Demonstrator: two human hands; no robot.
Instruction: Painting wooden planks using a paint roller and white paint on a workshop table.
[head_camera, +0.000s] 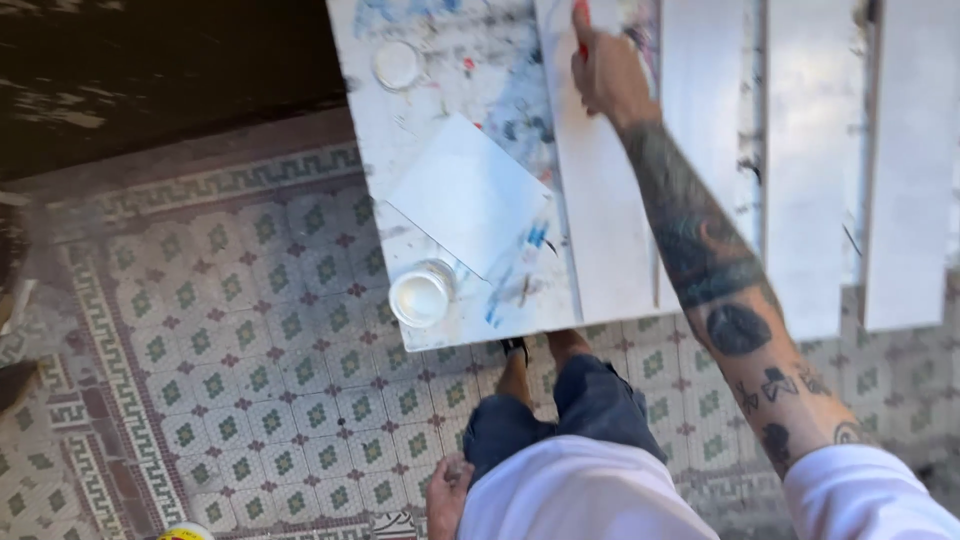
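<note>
Head view showed our right hand (605, 75) closed around a red-handled tool (581, 25) over a white board (600, 200) on the paint-spattered bench (440, 60). Our left hand (447, 495) hung by our hip; whether it was open we could not tell. A white paint pot (421, 295) stood near the bench's front edge, beside a white panel (470, 195).

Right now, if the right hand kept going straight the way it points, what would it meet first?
The right hand, holding a red-handled tool, points up the white board. Only more board shows ahead to the picture's edge; nothing else appears in the way.
</note>
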